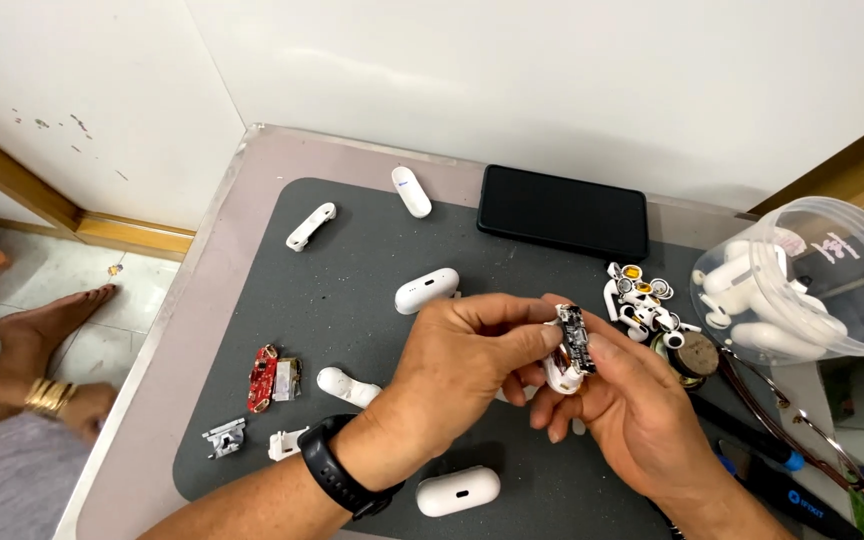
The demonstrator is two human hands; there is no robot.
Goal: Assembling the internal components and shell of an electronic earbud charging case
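Two hands: met above the middle of the grey mat (352,260), with a small part held between them.
Left hand (457,360): closed in a pinch, thumb and forefinger set on the top of a small black circuit board (575,338); a black wrist band (337,478) is worn.
Right hand (620,400): curled under the board, fingers cupped around a white shell piece (560,377) just below it.
Held part: kept off the mat, between both hands, right of the mat's centre.
Container: a clear plastic tub (832,255) is lain on its side at the right edge, with several white earbud cases and parts seen inside.
Loose pile: small white, yellow and black earbud parts (642,295) are heaped between the tub and the hands.
Cases on the mat: one white case (426,290) behind the hands, one (458,490) in front.
Further things: a black phone (563,211) at the far edge, a red circuit board (263,378) at the left.
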